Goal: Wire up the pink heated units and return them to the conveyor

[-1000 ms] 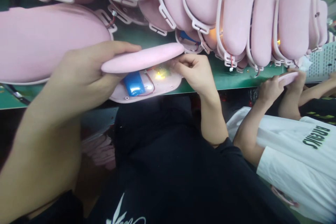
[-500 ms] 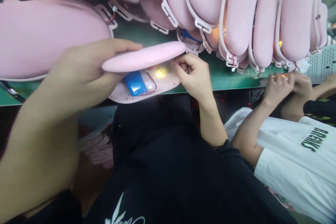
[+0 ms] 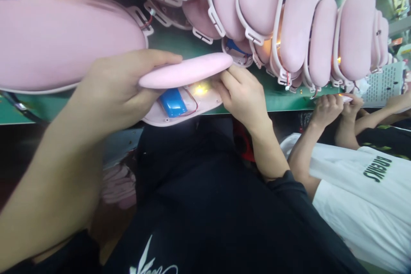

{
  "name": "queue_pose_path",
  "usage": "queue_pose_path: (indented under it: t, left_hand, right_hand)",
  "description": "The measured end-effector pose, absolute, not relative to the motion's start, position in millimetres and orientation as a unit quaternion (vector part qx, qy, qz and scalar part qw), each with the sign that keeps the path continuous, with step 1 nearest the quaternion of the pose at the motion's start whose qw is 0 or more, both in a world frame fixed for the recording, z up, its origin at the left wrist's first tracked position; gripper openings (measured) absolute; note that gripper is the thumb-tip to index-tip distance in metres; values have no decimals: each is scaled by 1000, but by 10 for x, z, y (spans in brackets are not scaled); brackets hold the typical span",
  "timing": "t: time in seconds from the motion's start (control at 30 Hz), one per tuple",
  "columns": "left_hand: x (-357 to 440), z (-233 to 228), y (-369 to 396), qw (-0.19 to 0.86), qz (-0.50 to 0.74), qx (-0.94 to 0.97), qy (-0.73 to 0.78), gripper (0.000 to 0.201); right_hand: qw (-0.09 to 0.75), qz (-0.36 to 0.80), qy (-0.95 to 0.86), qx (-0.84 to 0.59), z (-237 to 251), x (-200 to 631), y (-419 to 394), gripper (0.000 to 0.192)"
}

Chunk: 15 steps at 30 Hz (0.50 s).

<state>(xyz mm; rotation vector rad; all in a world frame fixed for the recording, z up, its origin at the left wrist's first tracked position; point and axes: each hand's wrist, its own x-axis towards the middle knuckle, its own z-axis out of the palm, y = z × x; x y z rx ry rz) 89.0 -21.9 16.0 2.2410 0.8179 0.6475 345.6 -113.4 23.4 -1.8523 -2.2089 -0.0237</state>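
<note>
My left hand (image 3: 115, 90) grips a pink oval cover (image 3: 186, 70), lifted like a lid over a pink base shell (image 3: 192, 105). Inside the open base lie a blue battery (image 3: 173, 102), thin red wires and a glowing yellow light (image 3: 201, 90). My right hand (image 3: 242, 94) is at the right end of the two shells, fingers curled and pinching there next to the light. The base rests at the near edge of the green bench (image 3: 279, 96).
Several finished pink shells with white frames (image 3: 289, 21) stand in a row on the bench, some lit inside. A large pink shell (image 3: 64, 43) lies at left. A co-worker in a white shirt (image 3: 359, 197) handles a part (image 3: 345, 99) at right beside a printed sheet (image 3: 383, 83).
My right hand's fingers have pushed further in under the cover's right end. The co-worker's hands have shifted on their part. The view has drifted slightly.
</note>
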Motion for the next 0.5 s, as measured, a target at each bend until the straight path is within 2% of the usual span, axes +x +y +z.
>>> queue_pose_path:
  t: [0.27, 0.5]
  left_hand:
    - [905, 124, -221, 308, 295, 851, 306, 45]
    - [914, 111, -196, 304, 310, 854, 288, 43]
  right_hand:
    - [59, 4, -742, -668, 365, 3294, -1095, 29]
    - [33, 11, -740, -672, 456, 3313, -1069, 27]
